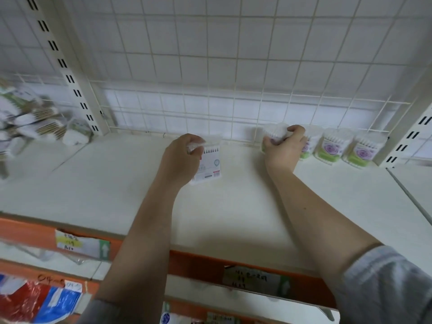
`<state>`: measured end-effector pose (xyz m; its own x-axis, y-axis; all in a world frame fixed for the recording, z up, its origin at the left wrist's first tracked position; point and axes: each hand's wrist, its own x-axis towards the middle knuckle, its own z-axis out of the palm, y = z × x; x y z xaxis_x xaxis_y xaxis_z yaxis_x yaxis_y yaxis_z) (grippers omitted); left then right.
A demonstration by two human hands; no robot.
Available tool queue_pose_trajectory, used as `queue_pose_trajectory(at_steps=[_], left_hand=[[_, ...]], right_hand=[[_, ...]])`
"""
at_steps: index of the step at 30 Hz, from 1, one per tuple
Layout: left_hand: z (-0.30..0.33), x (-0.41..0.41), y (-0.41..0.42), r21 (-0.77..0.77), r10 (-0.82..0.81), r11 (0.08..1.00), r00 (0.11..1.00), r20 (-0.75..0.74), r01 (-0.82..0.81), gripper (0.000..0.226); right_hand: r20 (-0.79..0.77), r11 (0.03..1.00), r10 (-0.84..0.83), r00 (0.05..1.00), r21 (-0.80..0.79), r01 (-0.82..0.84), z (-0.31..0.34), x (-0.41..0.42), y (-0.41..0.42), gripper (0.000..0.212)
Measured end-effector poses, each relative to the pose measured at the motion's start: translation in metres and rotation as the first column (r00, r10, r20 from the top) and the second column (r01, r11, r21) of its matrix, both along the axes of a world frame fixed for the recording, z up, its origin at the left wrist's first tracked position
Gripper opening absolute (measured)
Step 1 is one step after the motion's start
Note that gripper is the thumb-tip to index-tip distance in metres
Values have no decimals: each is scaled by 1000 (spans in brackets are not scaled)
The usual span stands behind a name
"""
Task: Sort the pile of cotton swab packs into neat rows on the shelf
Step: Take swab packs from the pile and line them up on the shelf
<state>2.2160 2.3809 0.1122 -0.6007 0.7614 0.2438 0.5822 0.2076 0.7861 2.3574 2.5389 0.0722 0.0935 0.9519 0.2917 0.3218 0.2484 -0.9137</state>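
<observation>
Reaching for the shelf's (pixel 233 206) back edge, your right hand (pixel 284 148) curls its fingers round a tub of swabs (pixel 274 133), just left of the row of tubs (pixel 336 148) in the back right corner; that's the nearer hand. Your left hand (pixel 182 157) pinches a flat pack (pixel 210 164), long axis upright, mid-shelf. Bare board lies leftward; the pile (pixel 30 118) waits far left.

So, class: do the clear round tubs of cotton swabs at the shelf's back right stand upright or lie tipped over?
Upright: the clear round tubs of cotton swabs stand on their bases, swab tips showing at top, labels facing forward.
</observation>
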Motion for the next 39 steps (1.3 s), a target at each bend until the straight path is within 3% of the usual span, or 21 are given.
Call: queue_pose_trajectory(at_steps=[8,12,15,23,27,31,35,39], left_hand=[[-2,6,-16,2,61,998,998,13,-61,24],[-2,6,-28,10,90,996,995,30,-91,23],[-5,3,-38,82,109,989,983,149,-122,17],[-11,-17,-59,165,150,972,983,109,-166,16],[-9,-60,-68,185,156,969,986,56,-164,17],[-8,-123,-74,205,116,972,993,-4,-113,16],[1,-186,-77,155,29,988,997,-69,-18,18],[5,-239,-72,124,-58,991,998,-6,59,15]], right_hand=[[-32,998,53,998,-34,-54,-1,16,-10,51],[72,994,93,993,-56,-89,1,29,-22,43],[174,974,198,965,-142,-174,1,33,-34,34],[496,914,405,768,-184,-362,7,21,-67,29],[699,881,442,562,-219,-420,14,-4,-84,43],[770,836,496,402,-298,-460,25,-48,-108,57],[740,820,542,397,-364,-441,29,-95,-139,62],[717,836,535,447,-374,-401,28,-141,-167,64]])
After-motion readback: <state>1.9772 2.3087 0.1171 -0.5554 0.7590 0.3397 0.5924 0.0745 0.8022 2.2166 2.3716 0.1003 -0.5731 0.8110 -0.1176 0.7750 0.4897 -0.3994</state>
